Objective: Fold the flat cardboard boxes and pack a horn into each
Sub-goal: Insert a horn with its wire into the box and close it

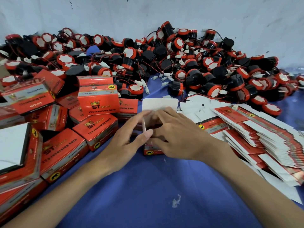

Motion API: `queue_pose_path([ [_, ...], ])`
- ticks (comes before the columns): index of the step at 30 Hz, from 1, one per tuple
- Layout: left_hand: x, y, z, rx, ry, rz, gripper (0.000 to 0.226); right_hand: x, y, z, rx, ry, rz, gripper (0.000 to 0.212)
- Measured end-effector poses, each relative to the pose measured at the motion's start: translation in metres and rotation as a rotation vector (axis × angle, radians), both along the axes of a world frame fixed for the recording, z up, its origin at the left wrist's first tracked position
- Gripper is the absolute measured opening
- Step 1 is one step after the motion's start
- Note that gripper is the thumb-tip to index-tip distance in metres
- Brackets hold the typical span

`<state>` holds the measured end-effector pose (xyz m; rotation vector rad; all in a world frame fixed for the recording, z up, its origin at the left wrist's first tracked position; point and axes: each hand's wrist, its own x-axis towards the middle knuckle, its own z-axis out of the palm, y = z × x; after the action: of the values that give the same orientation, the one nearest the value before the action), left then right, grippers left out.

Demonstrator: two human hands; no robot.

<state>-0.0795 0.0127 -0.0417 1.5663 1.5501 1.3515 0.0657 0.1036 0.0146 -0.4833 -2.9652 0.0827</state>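
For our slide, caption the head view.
Left hand and right hand fold a box between folded boxes and flat boxes; horns behind.

Left hand (131,134) and right hand (176,134) hold a half-folded red cardboard box (159,105) on blue cloth (148,186); folded red boxes (97,102) left, flat box blanks (263,134) right, black-and-red horns (164,63) behind

This is a small hand-packing workshop. From ten o'clock round to two o'clock, a loose heap of red-and-black horns (164,60) with trailing wires lies against a scuffed white wall (131,12). Finished red printed boxes (98,99) pile up at eight to ten o'clock, and flat boxes (263,134) lie fanned in a thick stack at three to four o'clock. Everything sits on a blue cloth (148,186), perhaps spread over a floor or low bench. At the centre, the left hand (131,134) and right hand (174,134) hold a half-folded box (159,104).
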Motion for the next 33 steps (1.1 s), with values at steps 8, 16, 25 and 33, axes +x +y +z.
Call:
queue_pose_path([
  [8,-0.001,0.005,-0.012,0.028,0.360,0.061,0.037,0.025,0.001,-0.016,-0.254,0.933,-0.248,0.010],
  [16,0.009,0.007,-0.011,0.296,0.181,0.172,0.044,0.040,0.002,-0.045,-0.350,0.681,-0.086,0.021],
  [25,0.003,0.002,0.001,0.322,0.413,0.147,0.045,0.033,0.003,-0.038,-0.670,0.720,-0.275,0.034],
  [33,0.003,-0.003,0.002,0.285,0.443,0.145,0.039,0.035,0.002,-0.049,-0.633,0.720,-0.200,0.032],
])
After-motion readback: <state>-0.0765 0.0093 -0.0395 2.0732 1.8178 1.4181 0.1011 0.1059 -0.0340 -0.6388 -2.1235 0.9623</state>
